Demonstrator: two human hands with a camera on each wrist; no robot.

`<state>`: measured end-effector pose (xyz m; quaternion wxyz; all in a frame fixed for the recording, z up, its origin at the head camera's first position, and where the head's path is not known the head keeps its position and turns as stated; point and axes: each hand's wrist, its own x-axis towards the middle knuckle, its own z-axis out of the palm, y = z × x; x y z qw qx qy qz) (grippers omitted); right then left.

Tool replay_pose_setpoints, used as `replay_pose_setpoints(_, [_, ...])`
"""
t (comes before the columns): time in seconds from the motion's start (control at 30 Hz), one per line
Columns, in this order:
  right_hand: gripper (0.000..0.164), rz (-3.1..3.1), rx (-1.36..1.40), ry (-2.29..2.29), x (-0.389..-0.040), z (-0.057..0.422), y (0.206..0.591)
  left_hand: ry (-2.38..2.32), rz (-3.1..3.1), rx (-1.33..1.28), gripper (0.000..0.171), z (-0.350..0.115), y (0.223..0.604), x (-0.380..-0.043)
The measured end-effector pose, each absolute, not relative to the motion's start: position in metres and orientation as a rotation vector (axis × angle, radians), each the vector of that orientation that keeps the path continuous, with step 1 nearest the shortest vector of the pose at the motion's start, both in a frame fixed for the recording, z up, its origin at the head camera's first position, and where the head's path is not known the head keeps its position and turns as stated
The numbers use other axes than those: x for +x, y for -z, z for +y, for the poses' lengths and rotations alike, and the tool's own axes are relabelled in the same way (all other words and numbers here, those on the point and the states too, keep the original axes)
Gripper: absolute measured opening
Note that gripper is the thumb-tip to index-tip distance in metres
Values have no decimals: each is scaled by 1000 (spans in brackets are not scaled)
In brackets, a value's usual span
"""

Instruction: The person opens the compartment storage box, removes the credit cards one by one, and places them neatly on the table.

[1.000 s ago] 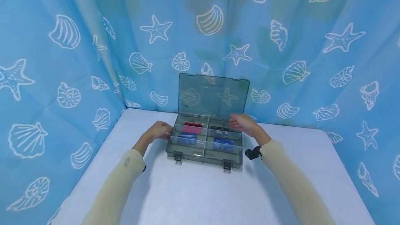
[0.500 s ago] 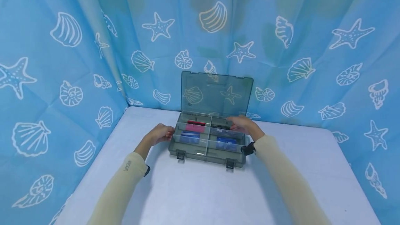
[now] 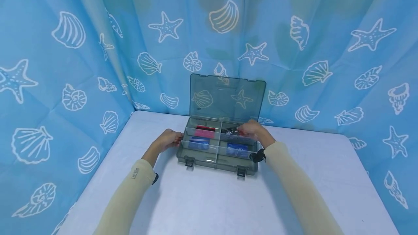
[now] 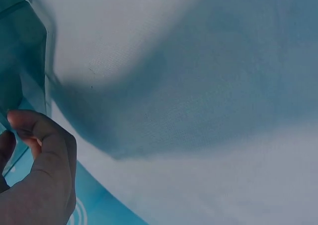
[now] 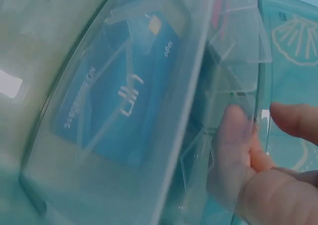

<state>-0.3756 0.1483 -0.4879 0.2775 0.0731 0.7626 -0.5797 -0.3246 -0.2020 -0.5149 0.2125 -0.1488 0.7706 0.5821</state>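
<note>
A smoky-grey plastic compartment box (image 3: 215,160) lies with its lid (image 3: 226,95) raised behind it. At its left wall my left hand (image 3: 168,139) grips the edge between thumb and curled fingers, also seen in the left wrist view. My right hand (image 3: 254,130) reaches into the back right compartment, fingertips at the right end of a black card (image 3: 231,131) lettered "Vip". In the right wrist view the right thumb (image 5: 298,120) stands apart from the fingers (image 5: 233,135), which are partly behind a clear divider. A blue card (image 3: 237,148) lies in the compartment in front.
Two more compartments on the left hold a red and pink card (image 3: 205,132) and another blue card (image 3: 199,143). Black latches (image 3: 241,172) stick out at the box's front. A white table (image 3: 209,202) meets a blue shell-patterned curtain (image 3: 163,64) at the back and sides.
My right hand has gone down into the back right compartment, and the black card now looks tilted at its fingertips. The left hand stays at the box's left edge. The view has shifted slightly.
</note>
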Motion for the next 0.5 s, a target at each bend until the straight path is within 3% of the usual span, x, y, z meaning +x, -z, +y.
replay_pose_setpoints(0.27, [26, 2107, 225, 1593, -375, 143, 489, -1627, 2132, -404, 31, -201, 521, -326])
replay_pose_setpoints(0.5, [38, 2110, 186, 1654, -374, 158, 478, -1599, 2242, -403, 38, -203, 520, -319])
